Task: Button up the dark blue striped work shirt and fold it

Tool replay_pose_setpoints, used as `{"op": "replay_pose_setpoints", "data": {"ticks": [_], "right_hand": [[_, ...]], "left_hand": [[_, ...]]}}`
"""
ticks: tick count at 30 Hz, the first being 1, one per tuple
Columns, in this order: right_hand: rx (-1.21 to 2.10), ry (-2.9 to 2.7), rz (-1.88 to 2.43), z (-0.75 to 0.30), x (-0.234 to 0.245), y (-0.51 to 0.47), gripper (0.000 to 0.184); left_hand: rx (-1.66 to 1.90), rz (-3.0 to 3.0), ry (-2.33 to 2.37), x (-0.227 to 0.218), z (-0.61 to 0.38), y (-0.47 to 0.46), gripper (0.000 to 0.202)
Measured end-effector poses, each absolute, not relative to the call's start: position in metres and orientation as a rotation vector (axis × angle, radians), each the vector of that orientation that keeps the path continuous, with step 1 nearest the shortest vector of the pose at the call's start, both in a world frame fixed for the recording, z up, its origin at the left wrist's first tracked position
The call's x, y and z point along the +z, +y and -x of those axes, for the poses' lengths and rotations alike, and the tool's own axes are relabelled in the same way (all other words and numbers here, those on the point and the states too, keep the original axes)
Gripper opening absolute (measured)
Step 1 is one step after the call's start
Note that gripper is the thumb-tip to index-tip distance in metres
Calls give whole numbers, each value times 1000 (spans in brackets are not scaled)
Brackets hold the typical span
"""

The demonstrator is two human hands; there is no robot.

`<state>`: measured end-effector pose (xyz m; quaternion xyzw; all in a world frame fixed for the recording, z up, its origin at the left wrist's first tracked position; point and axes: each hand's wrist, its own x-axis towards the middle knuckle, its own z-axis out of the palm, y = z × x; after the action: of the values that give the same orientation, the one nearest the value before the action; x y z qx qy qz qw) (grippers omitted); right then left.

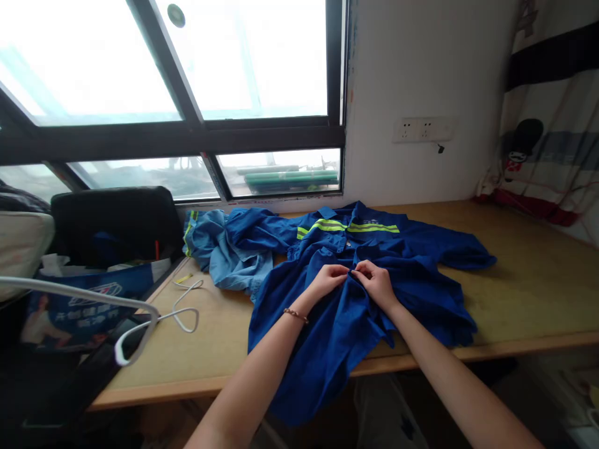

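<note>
A dark blue work jacket (309, 324) with yellow-green reflective stripes across its chest lies spread on the table, its lower part draped over the front edge. My left hand (329, 279) pinches the cloth at the middle of the jacket's front. Right beside it, the fingers of my right hand (375, 284) are closed on the same front edge, so the fingertips nearly meet. What small part lies between the fingertips is too hidden to make out. Next to the jacket on the left is a crumpled light blue garment (236, 265), partly under a dark blue sleeve.
The wooden table (528, 287) runs beneath the window and the white wall. On its left part lies a white cable (182, 305). Beyond that end are a black chair back (116, 221) and a blue printed bag (88, 305). A curtain (552, 137) hangs at the right.
</note>
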<state>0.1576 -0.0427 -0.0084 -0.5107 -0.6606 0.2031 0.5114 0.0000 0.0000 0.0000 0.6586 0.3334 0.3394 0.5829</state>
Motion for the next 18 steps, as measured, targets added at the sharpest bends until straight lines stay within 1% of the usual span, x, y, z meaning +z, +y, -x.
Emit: {"op": "replay_pose_setpoints", "data": {"ticks": [7,11,14,18], "right_hand": [[668,-1521,1205,-158,-14,-39,21],[648,-1596,1226,-158,-20,-35,26],[696,-1607,1245,-159,-25,-32,24],[946,-1516,1208,-161,-28,-29,25]], "left_hand": [[948,-2073,797,-1,3,-3,16],[932,-2355,780,-3,5,-5,19],[935,-2387,772,-6,6,-5,21],[934,-2327,815,-8,6,-5,20]]}}
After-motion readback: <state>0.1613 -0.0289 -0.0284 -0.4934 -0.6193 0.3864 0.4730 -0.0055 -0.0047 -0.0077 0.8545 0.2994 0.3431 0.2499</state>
